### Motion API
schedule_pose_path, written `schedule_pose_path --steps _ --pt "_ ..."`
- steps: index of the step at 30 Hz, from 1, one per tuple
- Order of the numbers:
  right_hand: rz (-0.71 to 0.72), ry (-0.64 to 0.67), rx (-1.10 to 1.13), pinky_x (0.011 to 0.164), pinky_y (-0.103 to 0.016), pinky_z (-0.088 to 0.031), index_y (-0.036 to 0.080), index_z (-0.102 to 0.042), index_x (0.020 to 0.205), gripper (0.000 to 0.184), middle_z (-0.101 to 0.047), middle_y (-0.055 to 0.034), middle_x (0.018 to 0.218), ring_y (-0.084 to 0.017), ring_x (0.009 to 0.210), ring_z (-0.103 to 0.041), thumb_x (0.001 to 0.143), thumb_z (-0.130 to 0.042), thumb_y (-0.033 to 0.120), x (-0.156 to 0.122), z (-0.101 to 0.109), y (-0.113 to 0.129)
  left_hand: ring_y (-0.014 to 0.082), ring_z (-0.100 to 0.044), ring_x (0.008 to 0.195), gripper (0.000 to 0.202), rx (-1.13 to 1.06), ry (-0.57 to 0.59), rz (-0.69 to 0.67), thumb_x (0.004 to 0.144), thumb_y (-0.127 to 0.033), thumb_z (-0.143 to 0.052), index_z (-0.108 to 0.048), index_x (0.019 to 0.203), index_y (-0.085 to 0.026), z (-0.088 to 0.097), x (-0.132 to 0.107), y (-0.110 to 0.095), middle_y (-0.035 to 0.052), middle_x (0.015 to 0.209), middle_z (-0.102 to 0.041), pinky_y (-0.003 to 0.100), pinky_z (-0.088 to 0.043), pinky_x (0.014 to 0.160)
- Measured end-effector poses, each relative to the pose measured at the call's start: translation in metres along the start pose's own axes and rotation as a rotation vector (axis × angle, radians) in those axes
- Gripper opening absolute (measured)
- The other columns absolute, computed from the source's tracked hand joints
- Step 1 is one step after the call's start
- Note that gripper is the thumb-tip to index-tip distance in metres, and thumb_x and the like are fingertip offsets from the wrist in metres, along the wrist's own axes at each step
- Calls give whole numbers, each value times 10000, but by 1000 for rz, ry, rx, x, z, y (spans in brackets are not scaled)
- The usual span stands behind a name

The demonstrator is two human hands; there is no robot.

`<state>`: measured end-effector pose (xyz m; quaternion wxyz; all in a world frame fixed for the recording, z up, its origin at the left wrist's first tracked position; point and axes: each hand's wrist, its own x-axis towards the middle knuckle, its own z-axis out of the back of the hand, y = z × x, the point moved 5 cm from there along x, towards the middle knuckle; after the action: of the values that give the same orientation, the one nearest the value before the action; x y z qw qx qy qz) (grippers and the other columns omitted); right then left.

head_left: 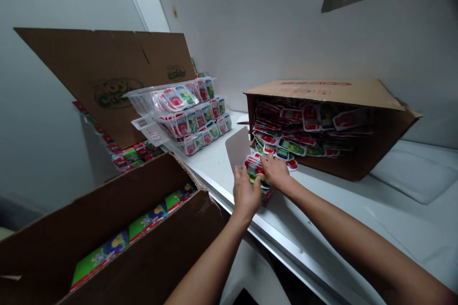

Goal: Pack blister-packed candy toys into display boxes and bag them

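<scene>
My left hand (246, 194) and my right hand (275, 171) are closed round a small stack of red and green packets (255, 166) standing on the white counter (322, 219). The left hand grips the stack's near side and the right hand its far side. Just behind them a cardboard box (358, 90) lies on its side, open towards me, with many of the same packets (304, 126) piled inside and spilling out at its mouth. A small pale card (237, 147) stands upright beside the stack.
Clear plastic trays (186, 114) filled with packets are stacked three high at the counter's left end. An open cardboard box (118, 238) with green packs stands at lower left, its big flap (107, 76) raised. Grey walls close in behind.
</scene>
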<state>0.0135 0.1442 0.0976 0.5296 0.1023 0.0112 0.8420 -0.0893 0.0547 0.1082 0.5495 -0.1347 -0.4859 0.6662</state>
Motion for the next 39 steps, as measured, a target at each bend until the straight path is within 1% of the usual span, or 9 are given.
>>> schedule_pose_path --steps 6,8,11,16,25,28,32,36,39 --pt "52 -26 -22 915 -477 -391 139 -537 1215 620 -589 -212 1165 -359 1063 -580 841 -531 633 1 13 -5 322 -564 1107 178 63 -70 27 786 -283 -639 -691 930 -192 27 -9 25 121 1133 -588 496 -406 1020" --pt "63 -52 -4 942 -478 -385 128 -477 1315 681 -554 -229 1252 -364 1129 -547 872 -455 644 0 16 -5 307 -530 1168 239 11 -156 63 814 -305 -610 -651 1019 -188 27 -1 38 123 1174 -565 475 -377 1057" --pt "196 -24 86 1040 -446 -338 108 -316 1457 782 -393 -233 1454 -351 1304 -414 881 -450 620 -3 9 2 300 -435 1299 454 -121 -277 171 814 -332 -624 -531 1225 -164 20 20 57 147 1283 -530 461 -306 1114" --pt "422 138 184 1129 -475 -244 103 -212 1517 940 -231 -222 1553 -350 1420 -234 816 -539 637 -13 -7 -5 274 -673 949 359 -352 -114 240 798 -411 -654 -660 1027 -134 -11 29 72 107 944 -727 386 -506 891" --pt "560 308 180 1150 -546 -129 113 -141 1535 1200 -126 -235 1577 -418 1440 -90 633 -695 679 -60 -7 -23 256 -557 1206 501 -427 -145 320 859 -419 -585 -513 1295 -183 -32 -76 52 131 1271 -603 360 -449 1010" --pt "562 332 157 1150 -557 -94 99 -155 1530 1182 -127 -255 1571 -419 1443 -72 641 -700 655 -63 -2 -20 259 -541 1227 499 -389 -152 358 879 -431 -551 -488 1306 -180 -30 -81 44 136 1286 -587 362 -444 1016" --pt "599 286 226 1159 -523 -105 169 -166 1536 1076 -91 -184 1595 -369 1455 -85 702 -674 621 -65 8 -18 264 -551 1215 502 -346 -132 361 884 -462 -540 -493 1294 -176 -29 -81 39 139 1277 -589 354 -454 1002" --pt "622 398 237 1152 -519 -149 142 -211 1525 1054 -105 -213 1584 -378 1450 -111 705 -679 611 -71 -1 -15 271 -567 1184 483 -324 -134 329 894 -445 -533 -494 1285 -166 -29 -88 34 150 1250 -591 374 -473 972" --pt "621 400 271 1143 -554 -147 161 -229 1522 1019 -134 -210 1580 -397 1440 -140 720 -679 599 -71 -4 -14 290 -529 1213 503 -202 -227 275 886 -399 -562 -445 1315 -163 -11 -100 21 169 1290 -539 409 -463 969"
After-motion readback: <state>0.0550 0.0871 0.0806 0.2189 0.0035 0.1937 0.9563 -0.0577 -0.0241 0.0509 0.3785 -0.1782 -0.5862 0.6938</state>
